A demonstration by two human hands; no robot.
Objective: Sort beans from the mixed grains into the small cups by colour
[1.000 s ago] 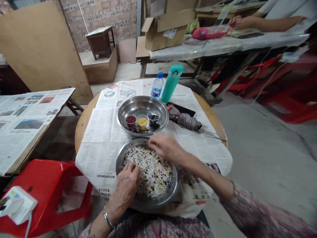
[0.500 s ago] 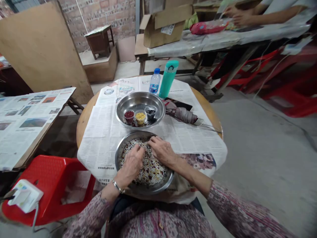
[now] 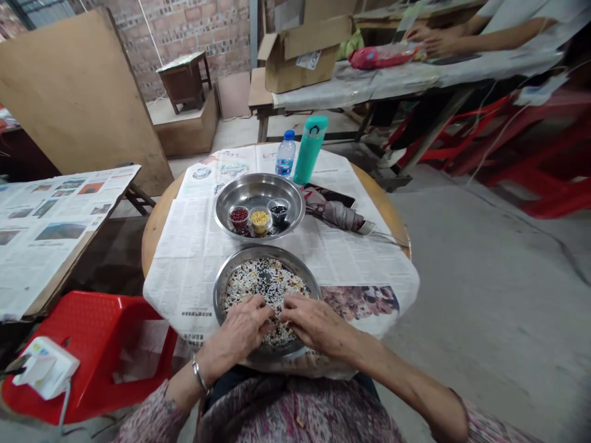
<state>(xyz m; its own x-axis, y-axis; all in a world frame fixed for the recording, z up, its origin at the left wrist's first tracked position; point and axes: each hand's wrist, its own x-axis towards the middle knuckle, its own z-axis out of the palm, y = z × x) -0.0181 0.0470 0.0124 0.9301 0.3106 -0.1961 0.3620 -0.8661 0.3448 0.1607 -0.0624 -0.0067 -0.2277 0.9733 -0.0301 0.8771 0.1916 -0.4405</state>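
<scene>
A steel pan of mixed white, red, yellow and dark grains sits at the near edge of a round table. My left hand and my right hand rest side by side on the grains at the pan's near side, fingers curled and fingertips meeting in the mix. What the fingers pinch is hidden. Behind it a second steel pan holds three small cups: red beans, yellow grains and black beans.
Newspaper covers the round table. A water bottle, a teal flask and a folded umbrella lie at the back. A red stool and a newspaper-covered table stand left. Another person's arms work at a far bench.
Both hands have drawn back from the far part of the grain pan to its near side and come together. The view has shifted slightly.
</scene>
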